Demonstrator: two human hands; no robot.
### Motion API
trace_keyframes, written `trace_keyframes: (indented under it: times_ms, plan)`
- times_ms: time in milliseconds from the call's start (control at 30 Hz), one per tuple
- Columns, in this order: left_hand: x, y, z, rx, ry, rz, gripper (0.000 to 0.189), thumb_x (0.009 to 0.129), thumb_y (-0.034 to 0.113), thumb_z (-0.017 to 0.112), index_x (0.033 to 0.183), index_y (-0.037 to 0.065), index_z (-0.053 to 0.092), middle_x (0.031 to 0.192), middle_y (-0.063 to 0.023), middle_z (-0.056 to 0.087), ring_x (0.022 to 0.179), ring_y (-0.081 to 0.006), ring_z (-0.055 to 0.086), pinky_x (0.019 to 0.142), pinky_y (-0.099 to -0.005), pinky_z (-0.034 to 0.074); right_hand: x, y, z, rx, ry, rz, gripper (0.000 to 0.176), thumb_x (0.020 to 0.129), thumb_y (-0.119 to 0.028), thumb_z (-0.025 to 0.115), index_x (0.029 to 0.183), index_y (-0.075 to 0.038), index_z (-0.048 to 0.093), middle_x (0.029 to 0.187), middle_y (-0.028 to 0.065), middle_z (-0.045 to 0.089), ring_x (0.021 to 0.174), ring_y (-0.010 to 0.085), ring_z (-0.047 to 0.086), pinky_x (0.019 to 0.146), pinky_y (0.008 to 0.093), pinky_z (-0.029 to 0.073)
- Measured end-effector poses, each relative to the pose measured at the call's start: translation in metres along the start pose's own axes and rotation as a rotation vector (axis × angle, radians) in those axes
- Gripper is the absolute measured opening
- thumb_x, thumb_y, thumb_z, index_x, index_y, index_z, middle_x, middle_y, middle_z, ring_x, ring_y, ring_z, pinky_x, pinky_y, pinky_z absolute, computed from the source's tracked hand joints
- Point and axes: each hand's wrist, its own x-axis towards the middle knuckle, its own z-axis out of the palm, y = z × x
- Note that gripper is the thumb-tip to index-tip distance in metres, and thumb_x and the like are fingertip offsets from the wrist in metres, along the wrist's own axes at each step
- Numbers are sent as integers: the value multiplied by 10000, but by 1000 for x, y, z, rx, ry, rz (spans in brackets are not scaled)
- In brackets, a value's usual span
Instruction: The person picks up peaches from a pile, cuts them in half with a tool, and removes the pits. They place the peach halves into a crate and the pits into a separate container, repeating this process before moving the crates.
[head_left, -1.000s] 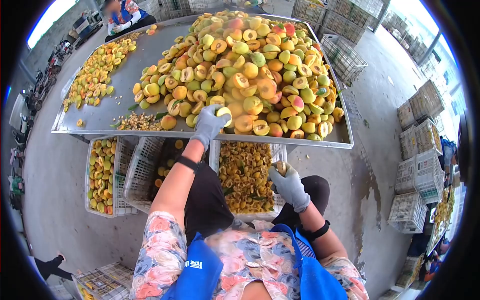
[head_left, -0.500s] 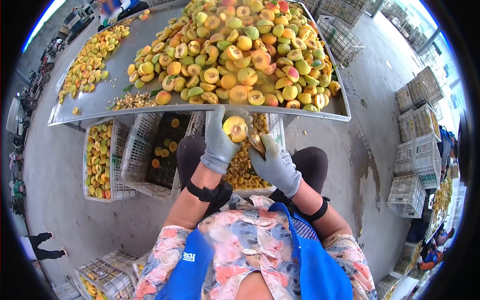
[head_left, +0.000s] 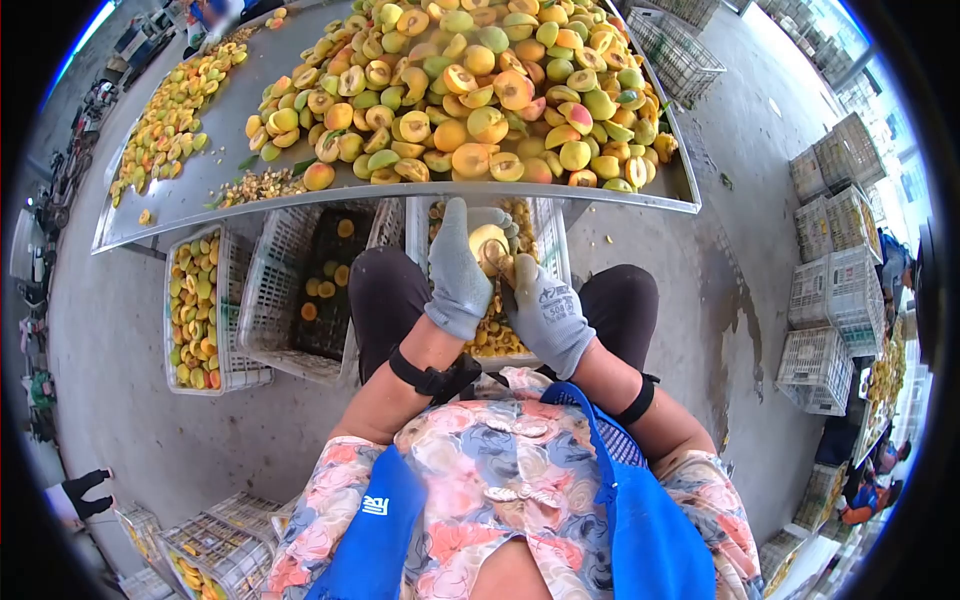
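Note:
My left hand (head_left: 462,272), in a grey glove, is closed around a halved yellow peach (head_left: 485,238) above the crate between my knees. My right hand (head_left: 549,312), gloved too, grips a small pitting tool (head_left: 504,268) whose brownish end touches the cut face of the fruit. Its exact shape is mostly hidden by my fingers. Just beyond my hands, a large heap of peach halves (head_left: 460,80) lies on the metal table (head_left: 400,190). Under my hands the white crate (head_left: 553,235) holds yellowish fruit pieces.
Left of my knees stand a crate of peach halves (head_left: 196,310) and a dark-bottomed crate (head_left: 290,365) with several pieces in it. Small pits and scraps (head_left: 262,188) lie near the table's edge. Stacked crates (head_left: 838,270) stand at the right. Another person (head_left: 215,15) is across the table.
The peach half has turned in my left hand, and the tool has come up against its cut face. Both hands have shifted slightly to the right.

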Motion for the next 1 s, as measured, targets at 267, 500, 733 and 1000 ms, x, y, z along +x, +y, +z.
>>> trace_keyframes:
  times_ms: [267, 500, 733, 1000]
  plan:
    - [7, -13, -6, -81, -12, -106, 543, 1026, 452, 483, 833, -16, 680, 803, -119, 689, 686, -218, 671, 671, -334, 562, -1, 6, 0, 153, -81, 3, 244, 912, -158, 595, 1059, 3, 486, 810, 267, 644, 752, 468, 644, 620, 527, 494]
    - [12, -11, -5, -288, -131, -216, 452, 1017, 395, 524, 756, 38, 620, 744, -100, 645, 682, -241, 645, 675, -371, 561, 6, -1, -15, 623, -261, 211, 241, 879, -149, 649, 1014, 15, 536, 780, 256, 654, 749, 438, 667, 626, 489, 491]
    - [16, -7, -6, -277, -206, -375, 481, 1029, 406, 466, 709, 60, 565, 701, -121, 606, 645, -285, 623, 634, -394, 537, 8, 15, -10, 946, -451, 317, 259, 901, -245, 676, 890, -4, 583, 694, 52, 616, 574, 145, 593, 506, 321, 441]
    - [13, -13, -12, -366, -249, -447, 485, 1026, 420, 454, 679, 94, 549, 691, -121, 577, 648, -299, 584, 626, -406, 509, 15, 47, -13, 1789, -1086, 479, 163, 940, -205, 625, 960, -44, 611, 608, -29, 498, 406, 35, 391, 354, 199, 275]
